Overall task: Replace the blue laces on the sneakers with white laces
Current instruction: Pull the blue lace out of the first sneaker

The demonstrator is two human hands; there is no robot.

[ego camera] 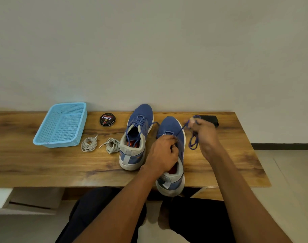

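You're facing a plain pale wall, evenly lit, no marks on it. Right up against it sits a wooden table with a warm, dark-streaked grain, its near edge running across your view. Off to your right there's light tiled floor, and a dark skirting strip lines the foot of the wall
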